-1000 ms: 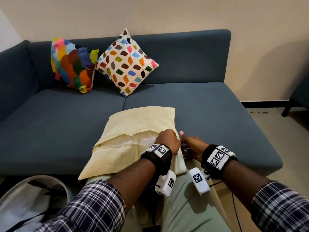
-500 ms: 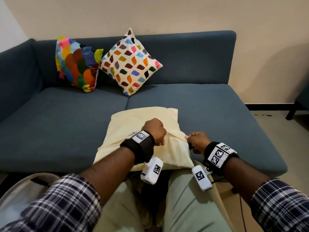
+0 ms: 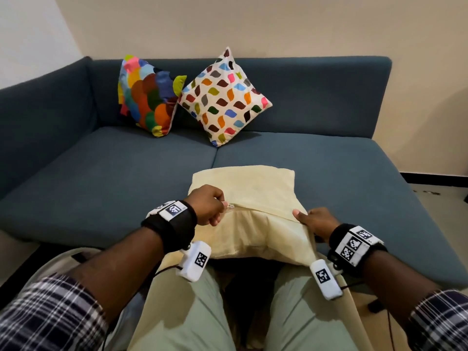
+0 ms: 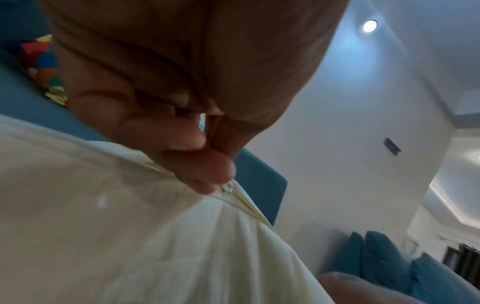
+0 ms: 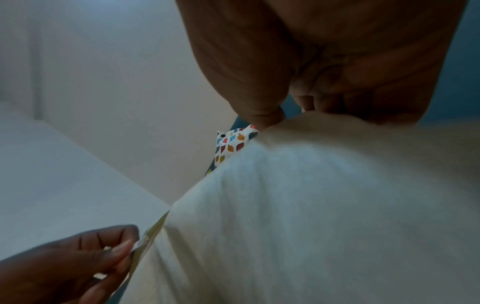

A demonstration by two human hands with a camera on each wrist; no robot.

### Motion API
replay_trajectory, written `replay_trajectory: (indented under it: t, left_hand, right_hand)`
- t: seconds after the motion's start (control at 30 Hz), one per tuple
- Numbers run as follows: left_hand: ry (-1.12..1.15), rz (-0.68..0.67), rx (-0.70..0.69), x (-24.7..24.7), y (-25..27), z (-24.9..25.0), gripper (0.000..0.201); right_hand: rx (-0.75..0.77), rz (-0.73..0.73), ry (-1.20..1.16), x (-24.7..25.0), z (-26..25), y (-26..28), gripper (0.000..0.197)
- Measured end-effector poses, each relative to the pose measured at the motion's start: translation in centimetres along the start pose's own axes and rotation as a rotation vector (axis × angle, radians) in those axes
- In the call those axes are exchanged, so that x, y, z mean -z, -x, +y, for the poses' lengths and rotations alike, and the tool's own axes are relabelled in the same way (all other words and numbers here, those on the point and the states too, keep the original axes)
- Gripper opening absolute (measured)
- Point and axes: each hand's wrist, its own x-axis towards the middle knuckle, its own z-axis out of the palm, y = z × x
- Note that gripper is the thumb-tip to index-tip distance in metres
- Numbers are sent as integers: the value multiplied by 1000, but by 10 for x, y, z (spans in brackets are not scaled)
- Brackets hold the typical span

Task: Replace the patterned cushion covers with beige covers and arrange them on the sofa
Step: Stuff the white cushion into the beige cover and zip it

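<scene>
The beige cushion (image 3: 249, 198) lies on the front edge of the sofa (image 3: 101, 178) seat and partly on the person's lap, directly under both hands, with its zip (image 3: 260, 211) running between them. The left hand (image 3: 206, 210) is clamped on the zip pull (image 3: 230, 205), thumb and forefinger pinched together on it, while the right hand (image 3: 315, 222) grips the cover's far corner, thumb on top and fingers curled under the fabric, to hold the seam taut. The likeliest trouble from here, as I judge it, is the slider catching loose cloth or the inner pad: the fabric below the zip bunches in folds just beside the left hand, and if the right hand slackens, the seam would go limp and the pull could jam or slip out of the pinch. A hard tug could also drag the cushion off the seat edge toward the lap (it already overhangs there). Beyond the hands, against the backrest, two patterned cushions (image 3: 149, 96) (image 3: 224, 97) lean touching one another, covers not yet changed. Whether the zip is shut all the way to the left hand cannot be told, since the fist hides that end; the right hand's fingertips are hidden under the cloth, and both wrist views are blurred.
</scene>
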Motion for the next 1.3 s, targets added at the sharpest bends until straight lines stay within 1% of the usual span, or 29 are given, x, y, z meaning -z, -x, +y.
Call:
replay_trajectory:
  t: [0.07,0.13,0.2,0.23,0.27,0.3,0.33,0.4,0.47,0.5,0.53,0.57,0.63,0.67,0.8,0.93,1.03,1.1,1.13,1.17,1.2,1.23,1.3]
  left_hand:
    - [5,-14,40,15,3,-19,24]
    - [1,10,84,35,7,-43,28]
    - [-3,47,140,54,13,-69,27]
    - [-5,58,160,61,16,-80,26]
    - [0,62,170,64,20,-88,26]
    - [9,63,170,65,21,-92,26]
    - [16,60,168,63,22,-92,26]
    - [43,71,166,57,19,-90,25]
    - [82,99,180,52,12,-87,25]
    - [115,108,199,51,9,-86,25]
    - [150,112,222,49,8,-86,24]
    - [187,109,241,48,7,-88,23]
    - [273,92,273,46,7,-90,23]
    - [313,79,288,46,9,-92,23]
    - [349,61,324,53,16,-105,24]
    - [312,57,366,60,19,-125,23]
    - [304,38,393,52,18,-133,22]
    - [234,64,342,41,12,-138,24]
    - [154,101,273,38,11,-138,24]
    - [25,143,205,37,9,-137,19]
    - [-107,162,136,38,10,-134,7]
    - [-231,175,62,40,10,-133,21]
    - [-463,101,-144,46,10,-132,75]
  right_hand:
    - [-4,21,52,3,4,-4,41]
    - [-29,17,104,4,9,-8,43]
    - [-21,32,144,3,9,-8,44]
    - [29,69,183,2,8,-9,41]
    - [104,114,242,-1,2,-7,33]
    - [201,150,284,-4,-5,-3,26]
    - [297,152,317,-8,-16,2,25]
    - [451,75,409,-22,-34,13,34]
    - [520,17,601,-38,-47,21,49]
    - [524,13,664,-44,-49,22,54]
    - [509,12,691,-47,-51,21,54]
    - [499,18,683,-48,-50,19,49]
    - [485,32,665,-46,-49,15,29]
    - [477,38,667,-44,-48,14,26]
    - [468,28,626,-41,-49,12,32]
    - [508,9,583,-30,-50,12,31]
    - [509,-19,581,-28,-49,14,29]
    - [496,-22,576,-28,-48,15,27]
    - [494,-22,579,-26,-47,17,25]
    - [497,-23,585,-25,-46,18,23]
    - [505,-27,591,-23,-45,20,22]
    - [520,-32,592,-21,-44,23,28]
    - [562,-36,616,-15,-42,32,48]
